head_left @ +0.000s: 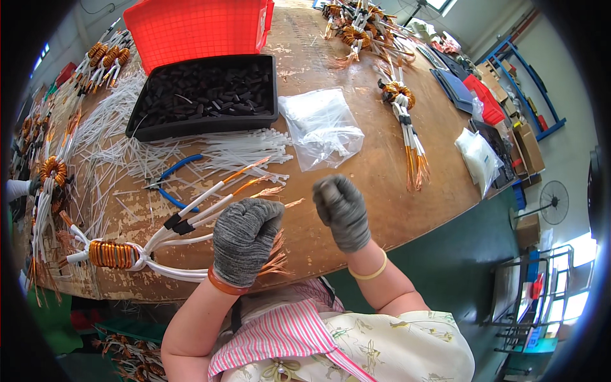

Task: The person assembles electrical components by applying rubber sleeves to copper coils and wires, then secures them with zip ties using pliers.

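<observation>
My left hand (245, 239), in a grey knit glove, is closed around the white-sleeved leads of a copper-wound coil (113, 254). The coil lies on its side at the near left. Frayed bare copper ends (275, 258) stick out past the glove, and two leads carry black sleeves (178, 224). My right hand (342, 209), gloved alike, is a fist held apart from the leads, over the table's near edge. Whatever it may hold is hidden. Blue-handled cutters (173, 184) lie behind the leads, beside a pile of white cable ties (245, 151).
A black tray (273, 105) of short black sleeves stands before a red bin (197, 35). A clear bag of cable ties (323, 130) lies to its right. Other coils (400, 95) sit at the far right; more crowd the left edge. A white bag (477, 159) rests by the right edge.
</observation>
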Available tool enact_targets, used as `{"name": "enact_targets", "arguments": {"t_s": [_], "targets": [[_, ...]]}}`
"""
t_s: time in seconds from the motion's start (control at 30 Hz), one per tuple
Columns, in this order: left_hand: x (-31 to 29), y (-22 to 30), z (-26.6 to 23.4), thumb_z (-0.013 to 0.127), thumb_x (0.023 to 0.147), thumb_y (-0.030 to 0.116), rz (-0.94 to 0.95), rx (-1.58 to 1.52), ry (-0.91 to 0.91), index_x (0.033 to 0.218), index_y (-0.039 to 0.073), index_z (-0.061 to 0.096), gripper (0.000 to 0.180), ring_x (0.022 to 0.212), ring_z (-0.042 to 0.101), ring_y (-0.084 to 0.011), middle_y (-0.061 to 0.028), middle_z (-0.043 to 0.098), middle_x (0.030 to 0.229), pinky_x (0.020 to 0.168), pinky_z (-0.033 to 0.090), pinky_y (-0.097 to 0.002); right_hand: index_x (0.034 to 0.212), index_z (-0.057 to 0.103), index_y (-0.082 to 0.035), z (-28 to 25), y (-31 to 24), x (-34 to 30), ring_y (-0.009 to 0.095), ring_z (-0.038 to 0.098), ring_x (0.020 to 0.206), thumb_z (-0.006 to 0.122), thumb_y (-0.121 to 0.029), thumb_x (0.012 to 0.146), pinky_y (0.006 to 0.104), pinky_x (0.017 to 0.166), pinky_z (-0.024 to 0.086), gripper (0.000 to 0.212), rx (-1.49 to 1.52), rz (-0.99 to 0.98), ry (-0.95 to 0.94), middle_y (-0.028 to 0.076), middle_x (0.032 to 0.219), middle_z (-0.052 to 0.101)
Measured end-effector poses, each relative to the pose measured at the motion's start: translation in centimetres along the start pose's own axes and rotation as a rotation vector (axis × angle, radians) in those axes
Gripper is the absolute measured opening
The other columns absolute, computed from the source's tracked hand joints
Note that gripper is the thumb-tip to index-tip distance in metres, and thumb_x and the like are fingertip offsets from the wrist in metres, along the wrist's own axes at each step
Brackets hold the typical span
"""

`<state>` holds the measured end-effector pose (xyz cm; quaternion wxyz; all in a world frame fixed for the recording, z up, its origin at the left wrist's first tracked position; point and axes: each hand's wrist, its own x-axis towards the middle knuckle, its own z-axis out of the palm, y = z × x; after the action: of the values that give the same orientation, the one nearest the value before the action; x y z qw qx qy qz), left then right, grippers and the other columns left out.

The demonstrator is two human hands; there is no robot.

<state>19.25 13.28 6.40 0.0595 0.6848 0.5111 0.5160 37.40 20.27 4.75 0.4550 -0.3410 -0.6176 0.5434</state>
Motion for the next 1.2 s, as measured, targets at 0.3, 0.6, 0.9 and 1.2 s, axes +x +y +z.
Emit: {"name": "enact_targets", "arguments": {"t_s": [0.3,0.6,0.9,1.2], "targets": [[0.1,0.0,0.1,0.069,0.071,-0.004,-0.065,-0.015,0.033,0.083,0.002,0.064,0.015,0.072,0.062,-0.0207,-0.0092,0.063,0.079,0.067,0.049,-0.0297,0.112,0.052,-0.008,-0.6,0.2,0.5,0.007,0.043,0.048,0.052,-0.025,0.091,0.0183,0.039,0.034,0.027,0.59,0.397,-0.154,0.007,0.094,0.061],[0.1,-0.2,0.3,0.069,0.071,-0.003,-0.075,-0.019,0.029,0.083,0.002,0.064,0.015,0.072,0.062,-0.0204,-0.0094,0.063,0.079,0.066,0.049,-0.0295,0.106,0.058,-0.006,-1.0,1.3,0.6,0.006,0.042,0.046,0.055,-0.035,0.089,0.019,0.039,0.032,0.033,0.682,0.464,-0.171,-0.001,0.07,0.052],[0.0,-0.3,0.4,0.069,0.072,-0.002,-0.069,-0.044,0.015,0.084,0.003,0.064,0.014,0.071,0.062,-0.021,-0.0093,0.063,0.079,0.066,0.049,-0.0298,0.1,0.059,-0.006,-0.4,0.9,0.8,0.006,0.041,0.046,0.055,-0.036,0.089,0.0192,0.038,0.032,0.032,0.679,0.493,-0.253,-0.001,0.068,0.052],[-0.2,-0.4,0.5,0.069,0.071,-0.001,-0.057,-0.023,0.007,0.085,0.003,0.066,0.015,0.072,0.063,-0.0216,-0.0094,0.064,0.079,0.067,0.05,-0.0303,0.1,0.059,-0.006,0.1,0.0,0.6,0.005,0.041,0.046,0.054,-0.037,0.09,0.018,0.039,0.032,0.033,0.583,0.489,-0.236,-0.001,0.066,0.052]]}}
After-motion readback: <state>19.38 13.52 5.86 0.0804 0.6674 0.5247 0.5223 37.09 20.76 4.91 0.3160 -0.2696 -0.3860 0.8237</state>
